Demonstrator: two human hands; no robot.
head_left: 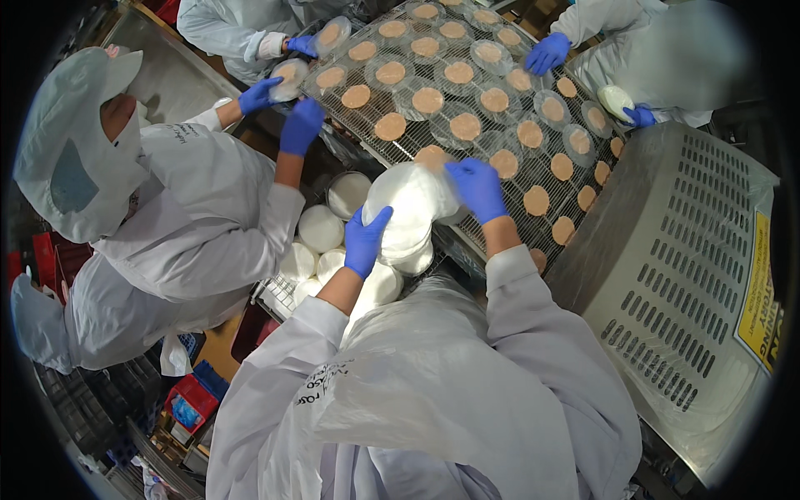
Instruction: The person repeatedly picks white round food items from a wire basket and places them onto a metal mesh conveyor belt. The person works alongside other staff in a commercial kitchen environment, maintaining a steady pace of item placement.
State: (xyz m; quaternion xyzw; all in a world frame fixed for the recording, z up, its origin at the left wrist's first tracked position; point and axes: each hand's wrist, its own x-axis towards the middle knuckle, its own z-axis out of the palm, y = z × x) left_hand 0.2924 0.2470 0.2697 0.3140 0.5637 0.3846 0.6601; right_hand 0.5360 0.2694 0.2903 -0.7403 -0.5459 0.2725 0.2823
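My left hand (364, 244), in a blue glove, grips a stack of thin white round sheets (402, 204) in front of my body. My right hand (477, 189), also gloved in blue, is closed in a pinch at the stack's right side, on the blurred edge of a translucent round sheet (446, 200). Just beyond both hands runs a wire mesh conveyor (408, 143). Flat pinkish-tan round patties (389, 127) lie on it in rows, many on clear round sheets. One patty (432, 157) is partly hidden behind the stack.
More white round stacks (321, 228) stand in a wire rack at my left. A co-worker (192, 200) beside me handles a sheet-backed patty (288, 79). Other gloved hands (547, 53) work along the far side. A slotted metal cover (667, 283) borders the conveyor at right.
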